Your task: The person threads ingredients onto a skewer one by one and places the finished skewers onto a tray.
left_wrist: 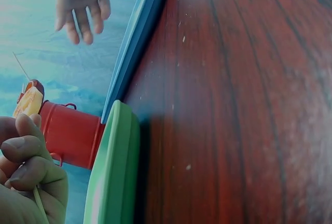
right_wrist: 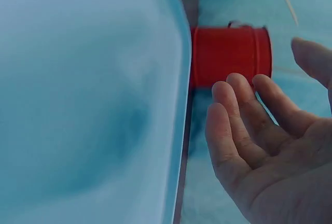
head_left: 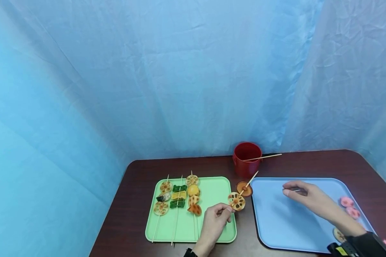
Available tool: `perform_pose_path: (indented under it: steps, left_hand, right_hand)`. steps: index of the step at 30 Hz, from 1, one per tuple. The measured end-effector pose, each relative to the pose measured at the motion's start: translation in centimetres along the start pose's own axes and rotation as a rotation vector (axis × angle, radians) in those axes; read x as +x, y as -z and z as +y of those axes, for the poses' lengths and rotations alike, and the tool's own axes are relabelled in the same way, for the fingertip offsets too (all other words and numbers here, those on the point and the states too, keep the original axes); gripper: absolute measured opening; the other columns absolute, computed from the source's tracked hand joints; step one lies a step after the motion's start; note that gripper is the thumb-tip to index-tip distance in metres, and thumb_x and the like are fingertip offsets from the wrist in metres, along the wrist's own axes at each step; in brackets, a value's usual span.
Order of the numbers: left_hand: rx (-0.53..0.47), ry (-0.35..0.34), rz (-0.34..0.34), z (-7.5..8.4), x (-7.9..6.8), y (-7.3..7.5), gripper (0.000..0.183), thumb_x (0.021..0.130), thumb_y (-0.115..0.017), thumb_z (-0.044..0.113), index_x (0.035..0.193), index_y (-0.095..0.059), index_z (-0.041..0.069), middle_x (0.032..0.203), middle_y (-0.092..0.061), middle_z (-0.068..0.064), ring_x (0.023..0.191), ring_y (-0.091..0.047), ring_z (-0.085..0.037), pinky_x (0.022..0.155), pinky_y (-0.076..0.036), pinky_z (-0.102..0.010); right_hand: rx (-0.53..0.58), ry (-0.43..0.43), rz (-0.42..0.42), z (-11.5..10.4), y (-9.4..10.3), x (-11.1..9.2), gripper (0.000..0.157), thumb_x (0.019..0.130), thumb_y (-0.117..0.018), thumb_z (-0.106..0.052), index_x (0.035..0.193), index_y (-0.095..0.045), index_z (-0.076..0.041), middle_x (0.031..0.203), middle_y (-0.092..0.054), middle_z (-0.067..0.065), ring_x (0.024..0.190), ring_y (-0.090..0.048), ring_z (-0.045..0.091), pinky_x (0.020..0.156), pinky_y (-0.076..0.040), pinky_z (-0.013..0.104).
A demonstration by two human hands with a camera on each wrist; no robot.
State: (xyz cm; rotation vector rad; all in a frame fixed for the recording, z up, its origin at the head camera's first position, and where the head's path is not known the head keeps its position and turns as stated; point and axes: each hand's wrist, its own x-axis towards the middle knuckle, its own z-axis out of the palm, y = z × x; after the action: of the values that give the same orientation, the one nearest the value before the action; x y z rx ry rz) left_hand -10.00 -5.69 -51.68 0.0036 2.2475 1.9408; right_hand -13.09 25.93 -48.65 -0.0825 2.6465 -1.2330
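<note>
My left hand [head_left: 213, 222] grips a wooden skewer [head_left: 253, 176] between curled fingers, above the right side of the green tray [head_left: 217, 192]. On that skewer sit a lotus root slice [head_left: 236, 201] close to the fingers and a round brown piece [head_left: 244, 189], perhaps a mushroom, beyond it. The left wrist view shows the stick's lower end [left_wrist: 39, 203] coming out below the fingers. My right hand [head_left: 313, 200] hovers over the blue tray [head_left: 276, 221]; its fingers are spread and loosely bent in the right wrist view, with nothing between them.
Three loaded skewers lie on the green tray, with lotus root [head_left: 161, 208], green pieces [head_left: 177, 203] and a yellow piece [head_left: 193, 190]. A red bucket [head_left: 244, 167] holding a bare stick [head_left: 270, 156] stands behind. Pink pieces [head_left: 346, 201] and a partly hidden lotus slice [head_left: 339, 235] lie on the blue tray.
</note>
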Motion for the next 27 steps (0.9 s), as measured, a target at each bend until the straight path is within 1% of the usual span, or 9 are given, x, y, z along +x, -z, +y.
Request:
perform_pose_path:
  steps: [2, 6, 7, 11, 17, 21, 24, 27]
  left_hand:
    - [-0.005, -0.002, 0.005, -0.1, 0.0, 0.0, 0.021, 0.09, -0.063, 0.019, 0.087, -0.074, 0.002, 0.058, -0.055, 0.003, 0.048, -0.043, -0.003, 0.044, -0.028, -0.016]
    - [-0.016, 0.002, 0.012, -0.1, 0.0, 0.0, 0.02, 0.091, -0.063, 0.017, 0.089, -0.073, 0.0, 0.059, -0.054, 0.003, 0.048, -0.043, -0.004, 0.044, -0.028, -0.016]
    - [-0.018, 0.004, 0.012, -0.1, 0.0, 0.0, 0.02, 0.091, -0.063, 0.017, 0.089, -0.073, 0.0, 0.059, -0.055, 0.002, 0.048, -0.043, -0.004, 0.044, -0.028, -0.016]
    - [-0.014, 0.006, 0.012, -0.3, 0.1, 0.2, 0.02, 0.09, -0.063, 0.017, 0.088, -0.073, 0.0, 0.059, -0.055, 0.002, 0.048, -0.044, -0.004, 0.044, -0.029, -0.015]
    - [0.008, 0.007, 0.005, -0.3, 0.0, 0.4, 0.021, 0.09, -0.063, 0.02, 0.087, -0.074, 0.002, 0.058, -0.056, 0.005, 0.049, -0.044, -0.003, 0.044, -0.03, -0.015]
    - [0.011, 0.017, 0.003, -0.4, 0.0, 0.4, 0.022, 0.09, -0.062, 0.02, 0.088, -0.074, 0.002, 0.058, -0.056, 0.006, 0.049, -0.044, -0.003, 0.044, -0.03, -0.016]
    - [0.012, 0.024, 0.004, -0.5, 0.0, 0.4, 0.023, 0.091, -0.062, 0.021, 0.088, -0.074, 0.001, 0.058, -0.056, 0.006, 0.049, -0.044, -0.004, 0.044, -0.03, -0.016]
    - [0.012, 0.026, 0.005, -0.5, 0.0, 0.5, 0.023, 0.091, -0.062, 0.021, 0.088, -0.074, 0.001, 0.058, -0.056, 0.006, 0.048, -0.044, -0.004, 0.044, -0.03, -0.016]
  right_hand:
    - [-0.068, 0.031, 0.015, 0.9, 0.7, -0.4, 0.064, 0.09, -0.058, -0.052, 0.124, -0.061, 0.002, 0.115, -0.065, 0.014, 0.1, -0.063, 0.03, 0.076, -0.054, 0.041]
    - [-0.157, 0.06, 0.006, 2.8, 2.0, -1.2, 0.055, 0.088, -0.064, -0.045, 0.117, -0.064, 0.002, 0.11, -0.066, 0.015, 0.092, -0.065, 0.027, 0.071, -0.055, 0.038]
    - [-0.174, 0.054, -0.001, 3.2, 2.2, -1.5, 0.052, 0.088, -0.065, -0.043, 0.116, -0.065, 0.001, 0.11, -0.066, 0.014, 0.091, -0.066, 0.025, 0.07, -0.056, 0.036]
    - [-0.235, 0.005, -0.039, 4.8, 3.2, -2.3, 0.046, 0.086, -0.069, -0.039, 0.113, -0.066, -0.002, 0.106, -0.067, 0.012, 0.085, -0.066, 0.021, 0.068, -0.055, 0.036]
    - [-0.289, -0.05, -0.102, 6.9, 4.1, -3.6, 0.048, 0.082, -0.072, -0.038, 0.112, -0.066, 0.0, 0.103, -0.067, 0.01, 0.081, -0.064, 0.019, 0.067, -0.055, 0.037]
    - [-0.361, -0.049, -0.105, 8.2, 4.1, -4.8, 0.051, 0.078, -0.074, -0.041, 0.11, -0.067, -0.003, 0.101, -0.067, 0.007, 0.081, -0.062, 0.018, 0.066, -0.055, 0.036]
    - [-0.425, -0.048, -0.111, 8.9, 4.1, -5.4, 0.05, 0.076, -0.076, -0.043, 0.108, -0.068, -0.006, 0.101, -0.068, 0.006, 0.081, -0.061, 0.017, 0.069, -0.055, 0.039]
    - [-0.464, -0.052, -0.148, 9.4, 3.9, -5.7, 0.05, 0.076, -0.075, -0.044, 0.107, -0.067, -0.005, 0.1, -0.068, 0.007, 0.085, -0.062, 0.02, 0.073, -0.053, 0.047]
